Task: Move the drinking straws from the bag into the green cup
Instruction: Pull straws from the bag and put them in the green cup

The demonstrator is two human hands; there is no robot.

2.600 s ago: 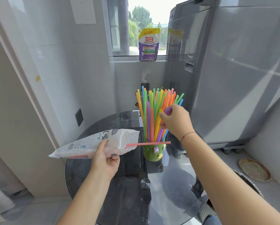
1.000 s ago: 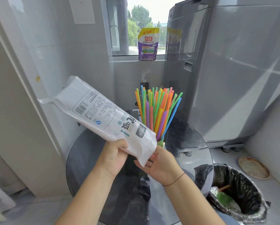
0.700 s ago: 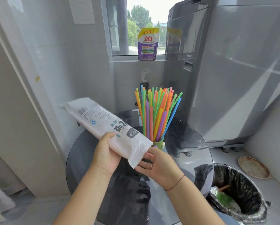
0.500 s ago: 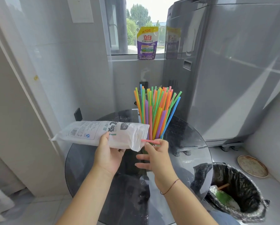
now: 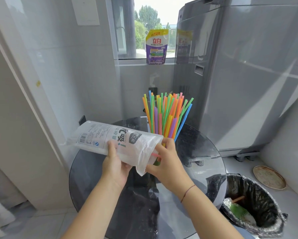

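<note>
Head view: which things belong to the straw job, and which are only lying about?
For the job: bag, held by the left hand; pink straw, pinched by the right hand; straws standing in the green cup.
Lying about: detergent pouch, bin, washing machine, round dish on the floor.

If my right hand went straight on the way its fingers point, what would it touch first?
Probably the pink straw poking from the open mouth of the bag; the right hand is at that mouth, pointing in. Depth is unclear from one view.

Left hand grips bag — right hand at its mouth, pinching pink straw; coloured straws upright behind.
</note>
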